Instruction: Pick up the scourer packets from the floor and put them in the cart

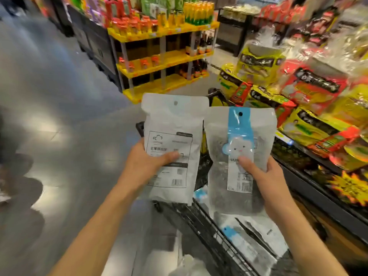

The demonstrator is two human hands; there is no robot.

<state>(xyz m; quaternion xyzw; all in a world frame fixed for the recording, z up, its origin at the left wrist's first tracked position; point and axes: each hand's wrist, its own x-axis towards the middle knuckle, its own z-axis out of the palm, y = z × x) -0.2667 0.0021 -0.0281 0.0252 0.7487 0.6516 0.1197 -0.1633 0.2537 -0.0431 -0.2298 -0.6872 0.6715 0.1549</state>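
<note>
Pinched upright by left hand (148, 162): white printed-back scourer packet (172, 148); by right hand (264, 176): blue-striped clear packet (239, 156). Below, black wire cart (201, 226) holding more packets (251, 242).

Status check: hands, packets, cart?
Left hand grips white back-facing packet. Right hand grips blue-striped packet. Both above black wire cart.

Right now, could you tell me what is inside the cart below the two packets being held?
Inside the black wire cart lies at least one more scourer packet. The held packets cover the rest of the basket.
</note>
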